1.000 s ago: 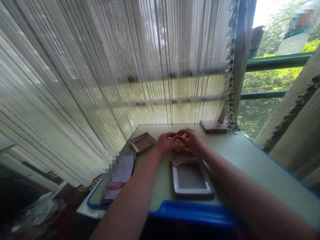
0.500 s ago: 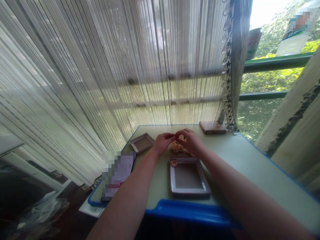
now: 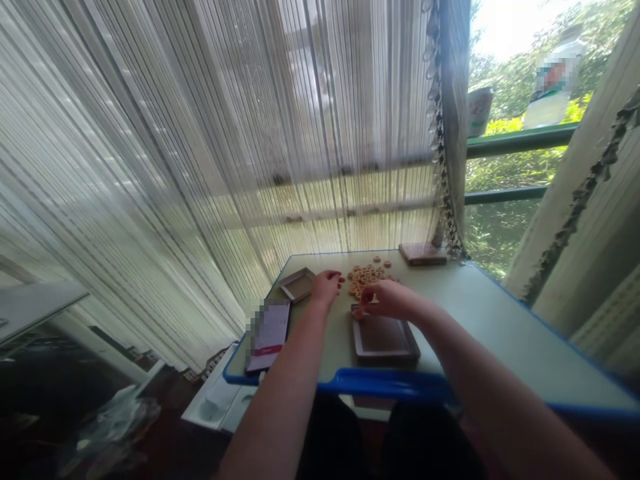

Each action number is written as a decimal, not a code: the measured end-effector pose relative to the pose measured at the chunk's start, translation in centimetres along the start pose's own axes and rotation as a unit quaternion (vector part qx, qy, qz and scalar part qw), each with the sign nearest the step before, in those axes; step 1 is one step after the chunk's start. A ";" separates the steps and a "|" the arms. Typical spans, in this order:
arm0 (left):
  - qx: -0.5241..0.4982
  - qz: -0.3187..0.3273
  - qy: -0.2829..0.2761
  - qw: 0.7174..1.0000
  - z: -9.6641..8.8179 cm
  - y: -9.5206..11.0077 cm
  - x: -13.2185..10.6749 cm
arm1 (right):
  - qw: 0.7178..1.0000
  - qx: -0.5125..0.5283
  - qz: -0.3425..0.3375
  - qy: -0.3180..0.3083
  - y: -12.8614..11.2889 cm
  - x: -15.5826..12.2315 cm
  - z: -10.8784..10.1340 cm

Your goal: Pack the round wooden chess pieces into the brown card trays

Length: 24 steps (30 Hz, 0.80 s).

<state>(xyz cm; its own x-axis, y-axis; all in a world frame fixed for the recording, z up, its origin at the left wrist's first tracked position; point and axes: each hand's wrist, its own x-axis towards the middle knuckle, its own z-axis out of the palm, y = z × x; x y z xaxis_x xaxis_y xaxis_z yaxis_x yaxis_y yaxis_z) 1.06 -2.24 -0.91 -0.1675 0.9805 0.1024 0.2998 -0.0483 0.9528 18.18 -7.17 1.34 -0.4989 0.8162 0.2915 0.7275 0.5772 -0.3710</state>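
Observation:
Small round wooden pieces point(image 3: 365, 275) lie in a loose pile on the table, some showing red marks. Just left of the pile my left hand point(image 3: 326, 287) hovers with its fingers apart and nothing visible in them. My right hand point(image 3: 387, 297) reaches over the far edge of a shallow box tray point(image 3: 356, 347), thumb and finger pinched at the far left corner. One round wooden piece point(image 3: 357, 312) shows there at the fingertips. The fingers partly hide it, along with the near side of the pile.
A second shallow box part point(image 3: 299, 285) sits at the back left, with a phone point(image 3: 270, 337) in front of it. A flat box point(image 3: 423, 253) rests at the far right. The table has a raised blue front edge point(image 3: 390, 381). String curtains point(image 3: 320, 133) hang behind it.
My hands, together over the pile before, have separated. The right one has come nearer to the tray's corner, the left one has drawn off to the left. The pile is more exposed.

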 end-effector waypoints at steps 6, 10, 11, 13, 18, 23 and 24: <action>0.046 -0.052 -0.048 0.996 -0.5 -1.3 -2.4 | 0.998 0.051 -0.026 0.022 -0.3 -2.3 0.6; 0.044 -0.068 -0.063 0.995 -1.3 -2.5 -3.2 | 0.997 0.074 -0.030 0.015 -1.0 -2.9 1.6; 0.041 -0.063 -0.057 0.996 -1.4 -2.8 -3.3 | 0.997 0.071 -0.031 0.019 -1.1 -3.0 1.8; 0.048 -0.034 -0.049 0.997 -1.5 -3.4 -3.3 | 0.997 0.060 -0.034 0.025 -1.1 -2.9 2.1; 0.158 0.111 -0.045 0.980 -1.1 -4.5 -3.0 | 0.998 0.045 -0.040 -0.007 -1.0 -2.8 2.8; 0.189 0.127 -0.031 0.973 -1.2 -4.2 -3.1 | 0.999 0.043 -0.024 -0.007 -1.0 -3.0 3.0; 0.193 0.127 -0.032 0.972 -1.2 -4.0 -3.1 | 0.999 0.038 -0.018 0.006 -0.9 -3.0 3.0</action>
<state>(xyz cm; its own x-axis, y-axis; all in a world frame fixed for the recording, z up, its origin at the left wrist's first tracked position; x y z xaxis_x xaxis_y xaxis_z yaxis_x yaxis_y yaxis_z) -0.75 -5.35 -4.74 0.0133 0.9568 0.2904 0.6561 -0.2274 0.7196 17.64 -10.08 -1.82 -0.5181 0.7945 0.3168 0.6709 0.6072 -0.4257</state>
